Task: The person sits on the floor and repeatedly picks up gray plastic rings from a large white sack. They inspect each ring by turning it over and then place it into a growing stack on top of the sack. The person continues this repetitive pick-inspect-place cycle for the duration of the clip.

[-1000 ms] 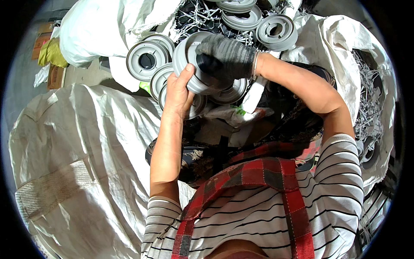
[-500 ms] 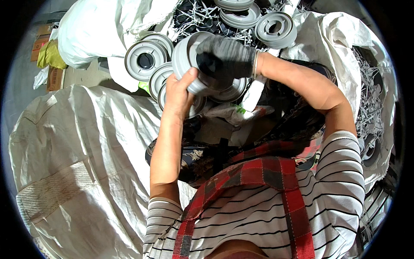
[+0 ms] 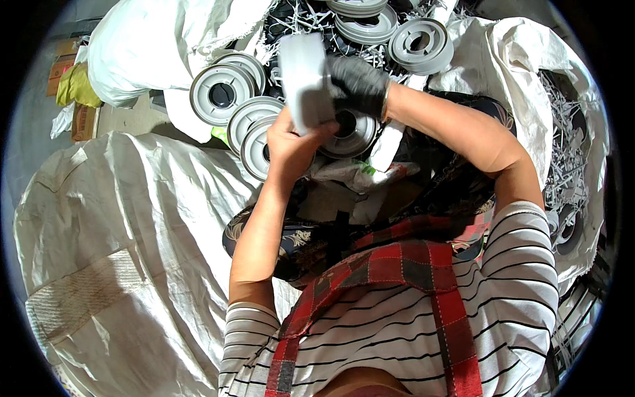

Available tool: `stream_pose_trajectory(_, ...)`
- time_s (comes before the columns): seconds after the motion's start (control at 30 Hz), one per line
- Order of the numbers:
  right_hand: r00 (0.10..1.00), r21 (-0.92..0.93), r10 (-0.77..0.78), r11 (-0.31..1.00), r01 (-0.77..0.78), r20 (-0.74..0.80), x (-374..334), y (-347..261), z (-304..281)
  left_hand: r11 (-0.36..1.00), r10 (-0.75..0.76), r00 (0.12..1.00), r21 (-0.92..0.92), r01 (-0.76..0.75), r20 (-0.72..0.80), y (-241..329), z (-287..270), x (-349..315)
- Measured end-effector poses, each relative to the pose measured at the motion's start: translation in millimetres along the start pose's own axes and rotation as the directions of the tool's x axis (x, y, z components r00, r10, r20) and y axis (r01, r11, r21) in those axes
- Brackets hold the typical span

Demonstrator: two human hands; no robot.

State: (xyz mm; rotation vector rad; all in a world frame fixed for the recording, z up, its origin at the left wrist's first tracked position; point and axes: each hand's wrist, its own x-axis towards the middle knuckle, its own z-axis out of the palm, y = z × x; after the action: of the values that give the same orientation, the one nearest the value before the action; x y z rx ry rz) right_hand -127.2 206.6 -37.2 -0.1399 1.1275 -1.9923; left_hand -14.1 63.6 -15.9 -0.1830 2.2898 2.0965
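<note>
My bare left hand [image 3: 291, 142] and my right hand [image 3: 357, 83], in a dark glove, both hold a grey plastic spool [image 3: 303, 79] turned edge-on in front of me. The left hand grips its lower rim, the gloved hand presses on its right side. Behind and below it lie more grey round spools [image 3: 221, 94], one with a dark centre hole [image 3: 347, 132] right under my hands.
A big white woven sack [image 3: 119, 251] fills the left. Another white sack [image 3: 522, 66] at the right holds grey plastic scrap strips [image 3: 569, 152]. Several stacked spools [image 3: 420, 43] lie at the top. Cardboard and a yellow bag [image 3: 76, 86] sit far left.
The spool in my hands has turned from face-on to edge-on and risen a little. Both hands stay on it.
</note>
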Motion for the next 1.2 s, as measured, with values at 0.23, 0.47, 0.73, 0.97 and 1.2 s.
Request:
stream_pose_trajectory(0.23, 0.967, 0.170, -0.063, 0.985, 0.021, 0.247, 6.1, -6.7, -25.4, 0.909, 0.075, 0.984, 0.395, -0.133, 0.160, -1.3, -18.9, 4.2)
stream_pose_trajectory(0.47, 0.895, -0.640, -0.228, 0.634, 0.435, 0.382, 16.9, 13.4, -56.9, 0.930, 0.183, 0.970, 0.291, -0.223, 0.158, 1.4, 1.9, 2.9)
stream_pose_trajectory(0.73, 0.928, -0.902, -0.332, -0.329, -0.279, -0.167, 3.4, -52.6, -99.3, 0.500, 0.330, 0.807, 0.634, -0.590, 0.490, -21.4, 1.8, 9.6)
stream_pose_trajectory(0.97, 0.967, -0.749, -0.050, -0.623, -0.225, -0.249, 9.7, -23.0, -164.2, 0.651, 0.127, 0.859, 0.611, -0.449, 0.496, -27.0, -2.2, 3.9)
stream_pose_trajectory(1.2, 0.946, -0.835, -0.320, 0.507, 0.213, 0.046, -9.6, -89.1, -42.2, 0.998, -0.033, 0.977, -0.053, 0.022, -0.211, -8.1, -16.6, 27.0)
